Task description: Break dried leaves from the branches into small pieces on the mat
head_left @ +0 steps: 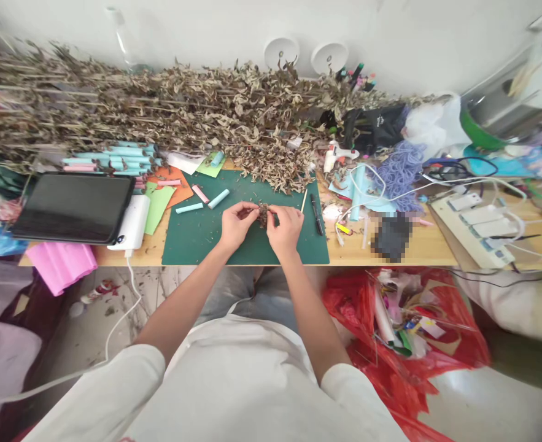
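Note:
Between my fingertips, over the green cutting mat (192, 239), is a small clump of dried leaves (263, 215). My left hand (236, 224) pinches its left side, thumb against forefinger. On the opposite side, my right hand (285, 227) is closed on the same clump. Light blue paper rolls (218, 199) and a pink roll (201, 194) lie on the mat left of my hands. To the right are a black pen (316, 214) and a thin wooden stick (304, 201). Loose leaf crumbs are scattered around, and a heap of dried stems with leaves (252, 110) spreads just beyond.
A tablet (72, 207) rests on a white power bank (131, 224) at left, near stacked blue rolls (127, 158). Right of the mat are a glue gun (337, 155), purple yarn (402, 175) and a power strip (476, 227). A red plastic bag (358, 301) of scraps sits below the table edge.

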`<state>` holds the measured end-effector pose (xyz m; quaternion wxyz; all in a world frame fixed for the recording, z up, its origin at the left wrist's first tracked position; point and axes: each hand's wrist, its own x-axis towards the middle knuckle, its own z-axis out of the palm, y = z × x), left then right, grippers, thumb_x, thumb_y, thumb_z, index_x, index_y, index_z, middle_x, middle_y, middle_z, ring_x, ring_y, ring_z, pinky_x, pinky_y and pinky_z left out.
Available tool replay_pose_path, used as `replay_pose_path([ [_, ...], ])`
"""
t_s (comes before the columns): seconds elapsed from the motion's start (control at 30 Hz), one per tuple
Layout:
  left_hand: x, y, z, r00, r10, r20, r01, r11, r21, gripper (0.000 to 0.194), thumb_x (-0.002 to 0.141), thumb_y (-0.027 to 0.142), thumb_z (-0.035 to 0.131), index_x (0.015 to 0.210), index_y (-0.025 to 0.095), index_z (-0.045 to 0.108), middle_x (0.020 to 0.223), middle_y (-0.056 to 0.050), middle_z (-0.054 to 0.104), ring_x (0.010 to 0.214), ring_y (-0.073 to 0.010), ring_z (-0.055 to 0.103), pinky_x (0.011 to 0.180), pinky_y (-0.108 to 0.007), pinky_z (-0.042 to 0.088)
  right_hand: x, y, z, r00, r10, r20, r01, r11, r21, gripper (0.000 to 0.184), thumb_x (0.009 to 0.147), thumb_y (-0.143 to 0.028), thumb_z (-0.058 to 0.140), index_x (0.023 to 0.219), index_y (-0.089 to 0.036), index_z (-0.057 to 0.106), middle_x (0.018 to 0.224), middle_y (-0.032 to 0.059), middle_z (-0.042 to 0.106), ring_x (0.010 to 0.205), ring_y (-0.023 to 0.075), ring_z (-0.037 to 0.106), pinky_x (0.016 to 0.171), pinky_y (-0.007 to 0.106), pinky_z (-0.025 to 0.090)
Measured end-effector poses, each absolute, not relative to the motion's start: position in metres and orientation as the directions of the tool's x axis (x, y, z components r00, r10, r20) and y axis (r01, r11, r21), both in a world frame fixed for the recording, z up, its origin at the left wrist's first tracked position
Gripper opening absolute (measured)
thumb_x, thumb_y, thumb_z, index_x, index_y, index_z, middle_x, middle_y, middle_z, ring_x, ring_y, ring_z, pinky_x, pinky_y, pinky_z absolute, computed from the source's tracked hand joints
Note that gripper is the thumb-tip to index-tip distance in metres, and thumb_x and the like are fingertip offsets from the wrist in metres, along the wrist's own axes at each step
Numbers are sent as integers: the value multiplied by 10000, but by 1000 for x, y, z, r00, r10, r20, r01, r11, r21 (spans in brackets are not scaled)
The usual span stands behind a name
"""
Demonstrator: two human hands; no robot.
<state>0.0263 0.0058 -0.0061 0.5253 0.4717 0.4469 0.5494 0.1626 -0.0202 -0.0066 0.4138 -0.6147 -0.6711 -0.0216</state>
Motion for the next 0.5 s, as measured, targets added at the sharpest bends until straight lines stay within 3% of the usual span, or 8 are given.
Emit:
replay_pose_path([
  [0.17, 27, 6, -7, 19, 999, 28, -212, -24, 977, 218, 696, 293, 802, 848, 156, 726, 836, -38, 730, 745, -141, 674, 757, -282, 559, 163, -21, -5, 49, 814, 578, 836, 283, -470, 200, 949, -203, 469, 1016, -213, 657, 991, 64, 728, 957, 211, 625, 910, 382, 390],
  [0.33, 27, 6, -6, 28, 999, 39, -231, -32, 973, 219, 699, 300, 802, 845, 159, 723, 821, -34, 729, 736, -143, 673, 756, -294, 561, 162, -24, 0, -1, 823, 567, 833, 314, -455, 221, 932, -303, 532, 1089, -217, 662, 1051, 81, 704, 1001, 237, 598, 921, 405, 390],
  [0.5, 28, 5, -5, 51, 997, 66, -185, -55, 981, 211, 721, 307, 782, 850, 155, 713, 823, -35, 721, 726, -144, 661, 730, -295, 557, 162, -23, -2, -24, 825, 565, 836, 326, -440, 175, 951, -277, 511, 981, -215, 673, 972, 65, 708, 950, 219, 588, 884, 390, 383],
])
